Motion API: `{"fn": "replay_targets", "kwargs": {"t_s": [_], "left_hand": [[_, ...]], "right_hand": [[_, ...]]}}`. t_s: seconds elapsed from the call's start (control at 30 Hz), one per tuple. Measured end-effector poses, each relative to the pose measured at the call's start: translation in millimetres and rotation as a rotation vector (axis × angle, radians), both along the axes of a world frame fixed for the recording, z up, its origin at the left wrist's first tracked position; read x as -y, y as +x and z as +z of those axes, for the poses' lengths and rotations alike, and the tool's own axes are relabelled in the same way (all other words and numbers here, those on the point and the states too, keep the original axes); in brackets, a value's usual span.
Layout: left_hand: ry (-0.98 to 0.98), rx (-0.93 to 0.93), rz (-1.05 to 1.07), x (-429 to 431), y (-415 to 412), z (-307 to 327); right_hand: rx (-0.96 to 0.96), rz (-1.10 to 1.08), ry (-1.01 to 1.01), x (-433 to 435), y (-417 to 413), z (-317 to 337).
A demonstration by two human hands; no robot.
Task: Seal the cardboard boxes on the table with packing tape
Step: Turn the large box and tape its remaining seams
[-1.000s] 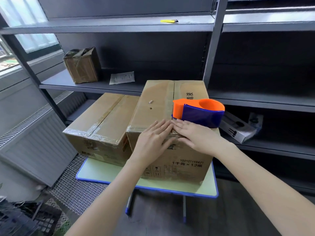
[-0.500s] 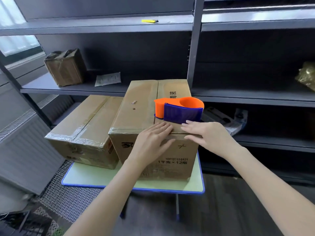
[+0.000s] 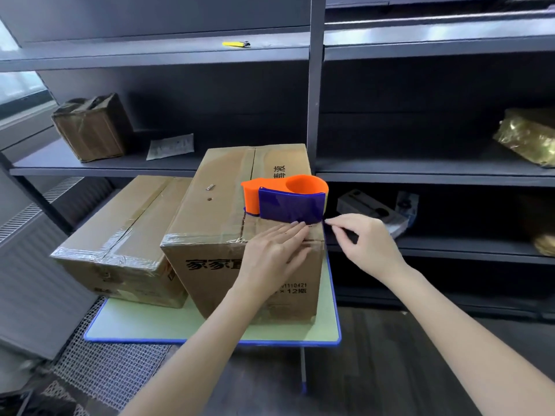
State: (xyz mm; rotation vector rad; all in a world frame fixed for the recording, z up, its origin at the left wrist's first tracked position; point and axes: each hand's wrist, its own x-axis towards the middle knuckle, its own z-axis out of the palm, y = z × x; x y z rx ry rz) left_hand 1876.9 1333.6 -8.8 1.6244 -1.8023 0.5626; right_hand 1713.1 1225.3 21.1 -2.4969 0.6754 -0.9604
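Observation:
A tall cardboard box (image 3: 216, 205) with printed characters stands on the small green table (image 3: 327, 328). Clear tape runs along its top seam and front edge. An orange and blue tape dispenser (image 3: 285, 199) sits on the box top, near the right. My left hand (image 3: 276, 250) lies flat over the box's front top edge, just below the dispenser, fingers straight. My right hand (image 3: 366, 244) hovers beside the box's top right corner with bent fingers, the fingertips close to the corner and nothing visible between them. A lower taped box (image 3: 120, 229) sits to the left on the same table.
Dark metal shelving stands right behind the table. On it are a worn small box (image 3: 90, 127), a paper packet (image 3: 171, 145), a yellow cutter (image 3: 235, 44), a gold-wrapped bundle (image 3: 528, 136) and a flat carton (image 3: 369, 205). A radiator and wire mesh lie at the left.
My right hand has slid off the box top to its right corner and its fingers have bent. My left hand stays pressed on the front edge. The view has swung right.

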Motion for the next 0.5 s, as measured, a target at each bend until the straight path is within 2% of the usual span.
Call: {"fn": "replay_targets", "kwargs": {"t_s": [0.07, 0.17, 0.5], "left_hand": [[0.004, -0.014, -0.089, 7.7, -7.9, 0.3], [0.009, -0.024, -0.088, 14.9, -12.2, -3.6], [0.044, -0.055, -0.053, 13.2, -15.7, -6.6]], "right_hand": [[-0.115, -0.073, 0.033, 5.3, -2.7, -1.0], [-0.367, -0.015, 0.046, 6.1, -0.3, -4.9], [-0.447, 0.159, 0.015, 11.4, 1.4, 9.5]]}}
